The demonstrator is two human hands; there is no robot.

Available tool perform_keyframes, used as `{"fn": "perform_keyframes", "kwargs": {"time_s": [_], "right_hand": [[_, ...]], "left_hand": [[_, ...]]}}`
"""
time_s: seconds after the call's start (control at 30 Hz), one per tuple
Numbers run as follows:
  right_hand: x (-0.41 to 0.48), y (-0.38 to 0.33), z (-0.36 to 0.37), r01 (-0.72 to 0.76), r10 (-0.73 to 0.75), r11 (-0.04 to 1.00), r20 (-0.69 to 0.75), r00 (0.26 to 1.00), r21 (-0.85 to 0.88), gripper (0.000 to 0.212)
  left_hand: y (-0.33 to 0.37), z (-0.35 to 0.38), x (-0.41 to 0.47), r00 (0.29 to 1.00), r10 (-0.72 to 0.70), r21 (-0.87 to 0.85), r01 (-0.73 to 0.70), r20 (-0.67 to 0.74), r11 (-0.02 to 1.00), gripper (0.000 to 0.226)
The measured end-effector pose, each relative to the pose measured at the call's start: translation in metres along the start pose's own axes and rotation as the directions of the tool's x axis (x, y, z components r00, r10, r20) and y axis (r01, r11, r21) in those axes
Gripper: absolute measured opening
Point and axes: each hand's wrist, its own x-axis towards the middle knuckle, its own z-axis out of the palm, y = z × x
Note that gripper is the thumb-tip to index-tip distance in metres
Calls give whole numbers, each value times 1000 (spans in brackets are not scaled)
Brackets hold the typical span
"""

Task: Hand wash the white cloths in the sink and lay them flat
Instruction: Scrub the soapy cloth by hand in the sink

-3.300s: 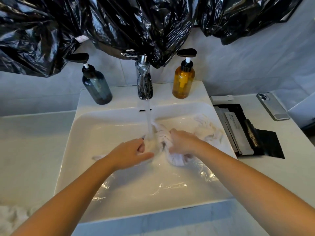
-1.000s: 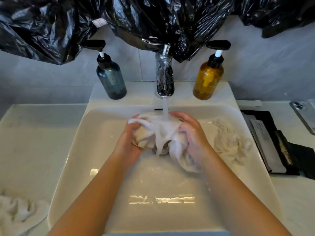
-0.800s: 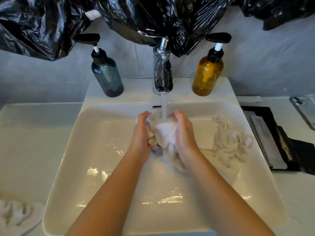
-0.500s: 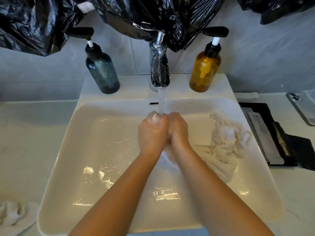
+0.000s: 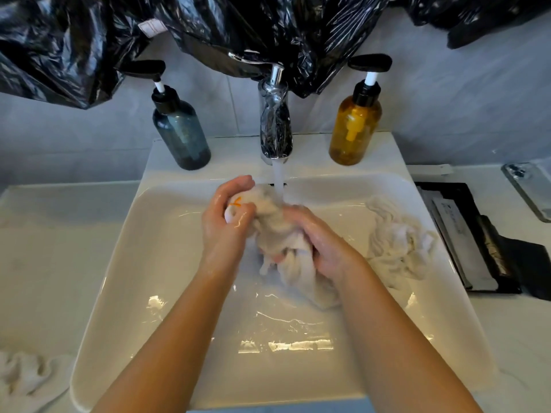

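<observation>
Bathroom counter (image 5: 59, 248): black plastic sheeting (image 5: 268, 31) hides the top of the tap (image 5: 275, 129), left hand (image 5: 223, 231) and right hand (image 5: 325, 245) both grip a wet white cloth (image 5: 274, 231) under the stream (image 5: 278, 180) in the sink (image 5: 119, 278), second cloth (image 5: 396, 242) lies in its right side, third cloth (image 5: 26, 380) cut off bottom-left.

White cloths: three; held cloth (image 5: 280, 239), basin cloth (image 5: 396, 245), counter cloth (image 5: 26, 374).
Pump bottles: two; blue-grey bottle (image 5: 182, 135), amber bottle (image 5: 354, 126).
Hands: two; left hand (image 5: 223, 225), right hand (image 5: 325, 245).
Tap (image 5: 275, 126): one.
Sink (image 5: 119, 293): one.
Phone (image 5: 530, 189): one.
Black bags (image 5: 74, 40) overhead: number cannot be told.
</observation>
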Motion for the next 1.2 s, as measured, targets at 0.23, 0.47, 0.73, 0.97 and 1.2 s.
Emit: {"fn": "perform_keyframes", "kwargs": {"time_s": [0.23,0.47,0.73,0.97,1.2], "right_hand": [[-5,-14,-8,188,-197,967,38,980,170,36],[11,-13,-3,231,-191,965,-276,942,122,25],[16,-9,47,156,-123,985,-334,934,74,29],[16,-16,25,187,-86,963,-436,896,193,28],[18,-8,54,133,-70,983,-410,909,128,21]], "left_hand": [[-17,-34,15,825,-396,32,420,404,907,52],[-7,-1,3,960,-171,-89,195,224,977,37],[-10,52,29,982,-169,292,188,-88,938,24],[1,32,14,981,-182,0,182,68,983,16],[0,45,31,999,-48,540,49,-16,840,26]]}}
